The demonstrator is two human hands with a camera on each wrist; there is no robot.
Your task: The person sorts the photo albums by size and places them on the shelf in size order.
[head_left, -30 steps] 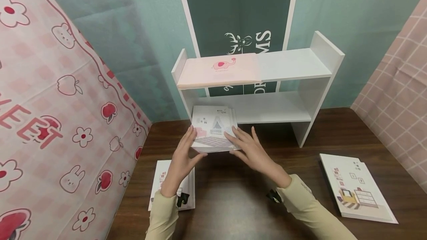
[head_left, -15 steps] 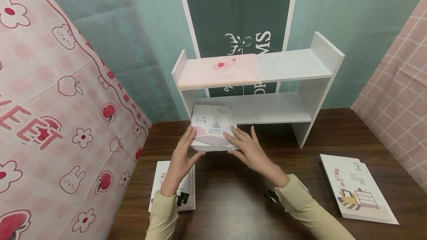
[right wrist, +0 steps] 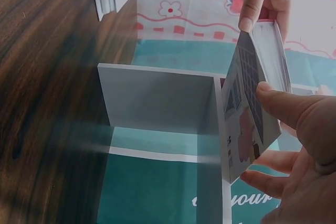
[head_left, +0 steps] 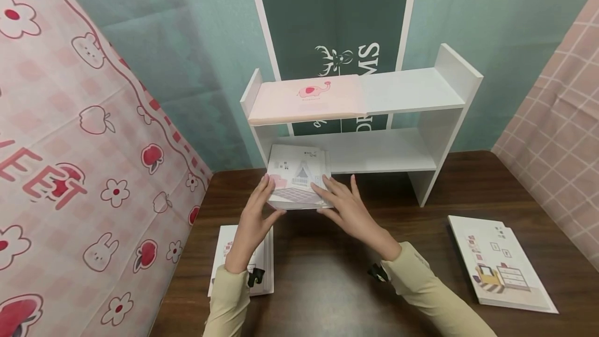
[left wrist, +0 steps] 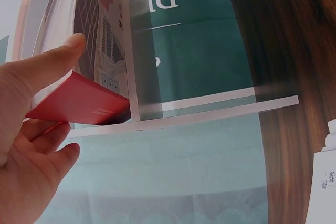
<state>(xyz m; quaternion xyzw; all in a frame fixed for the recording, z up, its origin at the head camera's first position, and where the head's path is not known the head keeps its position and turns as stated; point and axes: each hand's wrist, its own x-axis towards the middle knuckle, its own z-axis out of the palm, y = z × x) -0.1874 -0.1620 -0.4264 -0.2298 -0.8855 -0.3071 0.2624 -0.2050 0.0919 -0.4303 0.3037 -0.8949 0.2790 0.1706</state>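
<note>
Together, the left hand (head_left: 254, 218) and right hand (head_left: 350, 213), fingers partly spread, pinch the book (head_left: 299, 161) by its near corners, its far part at the shelf's (head_left: 383, 153) left end. Probably stiff, fairly heavy and slick, it wants support from both sides.

- A thick, rectangular paper book (head_left: 304, 163) with a pale printed cover and a red spine (left wrist: 79, 100) is kept closed; a grey tent, a barcode and a purple grid are printed on its upper face.
- It is held at both sides, its spine turned left.
- It is placed at the left end of the lower white board shelf (head_left: 383, 151), its near part projected past the front edge.
</note>
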